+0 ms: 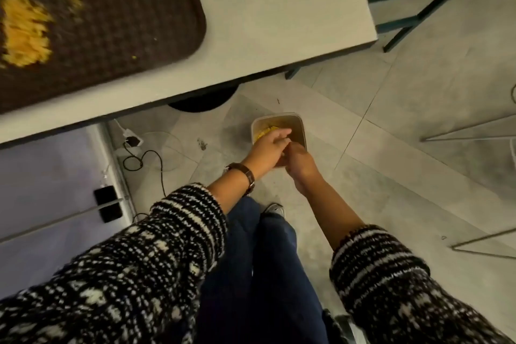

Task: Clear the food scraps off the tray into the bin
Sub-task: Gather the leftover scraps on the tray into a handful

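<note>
We stand over a grey tiled floor [391,109], with the white tabletop [279,22] reaching in from the upper left. On it lies the dark brown tray [125,22], its rounded corner well inside the tabletop's edge. A blurred heap of yellow food scraps [25,22] sits on the tray's far left part, and one small yellow crumb [134,57] lies apart from it nearer the tray's front edge. Down on the floor, just past the tabletop's edge and in front of our feet, stands the bin [300,120], a small square container with rounded corners and a pale rim; some yellow scraps [264,132] lie inside it at its left side. Both our hands meet above the bin, touching one another. Our left hand [269,146] has its fingers stretched out loosely over the opening and holds nothing that we can see. Our right hand [301,162] shows us its back, with its fingers turned under, so we cannot tell whether it grips anything. A brown-strapped watch [247,174] sits on our left wrist.
</note>
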`<control>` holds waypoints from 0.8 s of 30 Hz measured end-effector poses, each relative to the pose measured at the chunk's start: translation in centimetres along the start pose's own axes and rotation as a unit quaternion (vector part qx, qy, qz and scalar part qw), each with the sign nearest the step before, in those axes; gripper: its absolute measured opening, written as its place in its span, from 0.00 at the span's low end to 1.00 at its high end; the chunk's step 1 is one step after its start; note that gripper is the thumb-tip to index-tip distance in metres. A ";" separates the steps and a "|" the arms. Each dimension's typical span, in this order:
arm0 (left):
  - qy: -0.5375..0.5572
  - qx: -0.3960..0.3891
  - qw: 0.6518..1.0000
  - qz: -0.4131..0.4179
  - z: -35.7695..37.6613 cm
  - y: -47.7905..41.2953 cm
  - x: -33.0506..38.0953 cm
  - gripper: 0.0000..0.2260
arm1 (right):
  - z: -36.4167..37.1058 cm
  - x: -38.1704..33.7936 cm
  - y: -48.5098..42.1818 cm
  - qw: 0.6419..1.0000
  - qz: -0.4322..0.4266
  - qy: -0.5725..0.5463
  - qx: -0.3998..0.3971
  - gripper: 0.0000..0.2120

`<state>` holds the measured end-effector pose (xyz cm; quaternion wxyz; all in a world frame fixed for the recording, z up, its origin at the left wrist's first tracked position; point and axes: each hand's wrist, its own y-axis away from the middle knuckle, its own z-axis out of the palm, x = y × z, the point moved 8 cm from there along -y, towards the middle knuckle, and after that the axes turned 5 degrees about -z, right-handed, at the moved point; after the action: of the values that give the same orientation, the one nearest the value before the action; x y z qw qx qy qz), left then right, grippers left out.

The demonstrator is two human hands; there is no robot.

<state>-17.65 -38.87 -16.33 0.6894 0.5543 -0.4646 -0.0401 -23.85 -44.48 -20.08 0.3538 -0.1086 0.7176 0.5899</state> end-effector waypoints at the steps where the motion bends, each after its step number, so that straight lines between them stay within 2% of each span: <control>1: -0.002 -0.006 1.000 0.006 -0.8 2.4 0.9 0.16 | -0.1 -1.9 2.4 1.000 -0.018 0.026 -0.002 0.18; 6: -0.012 0.033 0.997 0.064 -4.8 13.8 4.6 0.15 | 0.0 -10.0 13.5 0.991 -0.114 0.073 -0.001 0.14; 9: -0.008 0.061 0.991 0.118 -7.4 19.0 6.0 0.15 | 1.3 -13.9 18.2 0.976 -0.179 0.124 -0.013 0.16; 12: 0.026 0.100 0.986 0.129 -10.6 22.4 5.9 0.15 | 3.5 -16.5 21.2 0.966 -0.218 0.136 -0.026 0.16; 17: 0.097 0.170 0.968 0.155 -17.2 25.1 6.0 0.13 | 9.5 -20.0 22.7 0.940 -0.273 0.194 -0.071 0.17; 21: 0.158 0.222 0.949 0.159 -23.3 25.2 6.1 0.12 | 14.9 -22.0 20.2 0.920 -0.296 0.240 -0.094 0.17; 24: 0.172 0.262 0.939 0.146 -28.4 23.7 5.6 0.12 | 19.1 -23.3 17.2 0.891 -0.313 0.315 -0.095 0.18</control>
<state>-5.88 -12.34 7.34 0.5874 0.6400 -0.4090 0.2794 -9.53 -28.08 6.89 0.2637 -0.5411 0.6604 0.4489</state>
